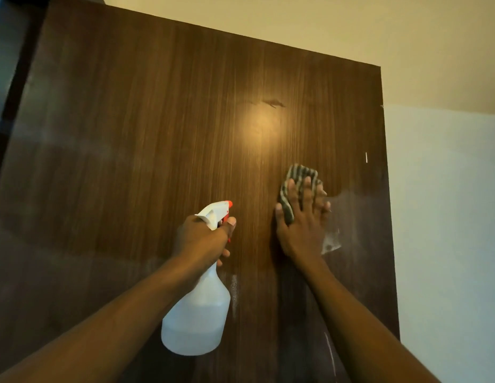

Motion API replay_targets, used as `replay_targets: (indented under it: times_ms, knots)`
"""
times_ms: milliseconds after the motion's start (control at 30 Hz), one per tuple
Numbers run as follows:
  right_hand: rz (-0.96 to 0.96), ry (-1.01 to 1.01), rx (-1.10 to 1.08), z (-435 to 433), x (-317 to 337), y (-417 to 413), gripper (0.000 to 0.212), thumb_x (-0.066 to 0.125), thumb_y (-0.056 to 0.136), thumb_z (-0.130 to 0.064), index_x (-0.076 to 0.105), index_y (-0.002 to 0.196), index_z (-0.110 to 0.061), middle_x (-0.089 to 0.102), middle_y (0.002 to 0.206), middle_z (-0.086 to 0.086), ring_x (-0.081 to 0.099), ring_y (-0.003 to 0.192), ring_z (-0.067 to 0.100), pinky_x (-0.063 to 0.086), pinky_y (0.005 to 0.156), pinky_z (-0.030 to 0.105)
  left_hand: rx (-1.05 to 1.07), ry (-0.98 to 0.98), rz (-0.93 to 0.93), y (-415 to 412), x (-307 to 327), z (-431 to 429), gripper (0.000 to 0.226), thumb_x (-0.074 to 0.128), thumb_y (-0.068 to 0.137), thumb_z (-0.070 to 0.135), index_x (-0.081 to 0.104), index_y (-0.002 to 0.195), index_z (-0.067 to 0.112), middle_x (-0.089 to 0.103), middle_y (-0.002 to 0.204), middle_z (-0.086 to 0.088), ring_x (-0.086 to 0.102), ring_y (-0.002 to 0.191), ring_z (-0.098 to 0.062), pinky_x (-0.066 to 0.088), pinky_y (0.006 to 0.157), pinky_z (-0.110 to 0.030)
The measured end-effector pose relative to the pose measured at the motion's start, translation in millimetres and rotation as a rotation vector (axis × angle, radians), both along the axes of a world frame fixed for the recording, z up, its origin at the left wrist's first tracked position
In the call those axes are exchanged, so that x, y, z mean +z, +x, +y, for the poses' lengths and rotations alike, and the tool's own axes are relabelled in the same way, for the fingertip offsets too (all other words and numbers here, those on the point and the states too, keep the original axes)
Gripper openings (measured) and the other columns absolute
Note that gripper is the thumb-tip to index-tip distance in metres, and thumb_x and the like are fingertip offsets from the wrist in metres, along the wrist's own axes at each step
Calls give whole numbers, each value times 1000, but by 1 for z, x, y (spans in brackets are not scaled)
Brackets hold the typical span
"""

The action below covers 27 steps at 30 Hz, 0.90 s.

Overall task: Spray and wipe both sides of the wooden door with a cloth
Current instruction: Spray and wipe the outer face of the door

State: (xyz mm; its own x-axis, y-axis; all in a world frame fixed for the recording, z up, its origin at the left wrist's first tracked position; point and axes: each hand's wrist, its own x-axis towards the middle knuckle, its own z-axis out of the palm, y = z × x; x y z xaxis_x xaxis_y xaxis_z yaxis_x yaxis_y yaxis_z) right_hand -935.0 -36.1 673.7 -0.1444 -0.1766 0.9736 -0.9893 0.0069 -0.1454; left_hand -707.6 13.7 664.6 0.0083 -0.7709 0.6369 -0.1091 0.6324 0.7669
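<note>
Now, head view:
Door: upright, fills the middle, hazy wet patch near right edge.
Right hand: flat, fingers spread, pressing striped cloth on door.
Left hand: fingers clamped around spray bottle neck, near door.

Cream ceiling fills top, 12 to 2 o'clock. Pale wall at 3 o'clock. Dark frame strip w/ bluish gap, 10 o'clock.
</note>
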Motion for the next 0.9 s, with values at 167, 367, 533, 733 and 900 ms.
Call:
replay_targets:
  times_ms: [167,367,533,733,900]
  knots:
    - [182,47,6,-3,-2,23,67,28,101,-55,2,158,-34,-13,166,1,-19,151,28,-10,121,50,-53,20,-4,-15,6,-4,45,62,87,42,60,115,6,69,91,-9,66,63,-17,46,44,-21]
    - [105,89,-19,12,-77,-38,64,22,101,-56,3,158,-34,-7,166,-1,-11,152,27,1,120,59,-106,66,-18,-39,-10,3,42,62,88,39,60,112,5,69,89,-11,64,61,-17,47,47,-22]
    - [-137,55,-21,21,-15,-57,66,19,101,-55,-18,153,-38,-26,162,-5,-27,148,20,-8,120,56,-134,76,-23,-61,-14,7,45,63,87,39,59,116,5,68,92,-11,64,61,-17,47,45,-22]
    - [183,84,-70,22,-16,-59,67,26,101,-55,-2,158,-32,-17,165,1,-20,150,28,-10,120,56,-114,21,-27,-91,0,16,42,62,88,38,59,117,7,69,93,-9,65,61,-16,44,42,-20]
    - [297,109,-114,29,-73,-126,65,24,101,-56,15,158,-27,-1,167,4,-3,153,32,4,118,64,-91,13,-13,-120,2,25,42,61,89,36,58,119,7,68,90,-9,61,57,-13,45,41,-17]
